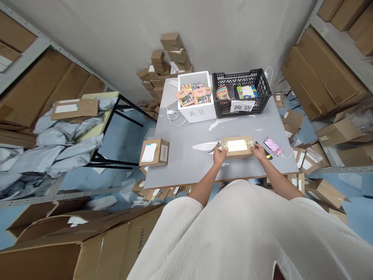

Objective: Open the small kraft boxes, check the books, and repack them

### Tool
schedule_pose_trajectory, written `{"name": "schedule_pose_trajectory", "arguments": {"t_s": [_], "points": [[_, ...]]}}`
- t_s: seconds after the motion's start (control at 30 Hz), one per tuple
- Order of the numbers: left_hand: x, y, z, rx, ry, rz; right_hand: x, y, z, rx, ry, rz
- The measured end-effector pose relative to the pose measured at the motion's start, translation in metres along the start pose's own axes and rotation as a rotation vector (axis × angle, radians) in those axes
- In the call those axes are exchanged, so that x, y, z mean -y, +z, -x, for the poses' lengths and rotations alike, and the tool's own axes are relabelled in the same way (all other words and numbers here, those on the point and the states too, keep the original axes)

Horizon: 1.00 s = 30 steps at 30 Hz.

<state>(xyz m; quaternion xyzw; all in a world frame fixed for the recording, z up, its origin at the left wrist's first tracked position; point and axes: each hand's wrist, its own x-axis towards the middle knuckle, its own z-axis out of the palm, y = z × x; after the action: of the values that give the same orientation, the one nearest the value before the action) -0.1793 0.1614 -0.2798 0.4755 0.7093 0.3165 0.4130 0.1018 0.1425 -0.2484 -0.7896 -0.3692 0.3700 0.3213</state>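
A small cardboard box point(239, 153) with a white label and clear tape on top lies at the front of the grey table point(186, 171). My left hand point(219, 154) grips its left end, fingers closed at the taped edge. At the opposite end, my right hand point(258, 151) has its fingers bent around the corner. A black object with a yellow part point(268, 156) lies beside my right hand, partly hidden by it; its kind is unclear. Just beyond is a phone point(273, 147) in a pink case, with a white cable nearby.
Another labelled box point(154, 152) stands at the table's left edge. A white foam bin point(196, 114) and a black plastic crate point(241, 105), both holding booklets, stand at the back. Boxes point(175, 50) are stacked by the wall. A side table point(113, 103) bears grey parcels.
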Motion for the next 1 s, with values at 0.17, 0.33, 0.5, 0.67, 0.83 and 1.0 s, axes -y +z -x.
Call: {"name": "schedule_pose_trajectory", "arguments": {"t_s": [0.17,0.33,0.5,0.67,0.83,1.0], "points": [[-0.005,-0.006,0.002,0.027,-0.011,-0.015,0.003,0.001,0.010,-0.026,-0.022,-0.045],[-0.028,-0.023,0.010,-0.104,0.201,-0.070,0.023,0.008,0.020,-0.043,-0.086,-0.105],[-0.063,-0.037,0.036,0.005,0.535,-0.041,0.066,0.051,0.040,0.084,-0.386,-0.056],[-0.055,-0.069,0.049,-0.017,0.609,-0.046,0.086,0.092,0.065,-0.020,-0.285,0.098],[-0.015,-0.115,0.041,-0.094,0.523,-0.019,0.085,0.103,0.082,0.060,-0.352,0.058],[0.002,-0.133,0.037,-0.102,0.446,-0.012,0.096,0.114,0.101,0.151,-0.398,0.034]]}}
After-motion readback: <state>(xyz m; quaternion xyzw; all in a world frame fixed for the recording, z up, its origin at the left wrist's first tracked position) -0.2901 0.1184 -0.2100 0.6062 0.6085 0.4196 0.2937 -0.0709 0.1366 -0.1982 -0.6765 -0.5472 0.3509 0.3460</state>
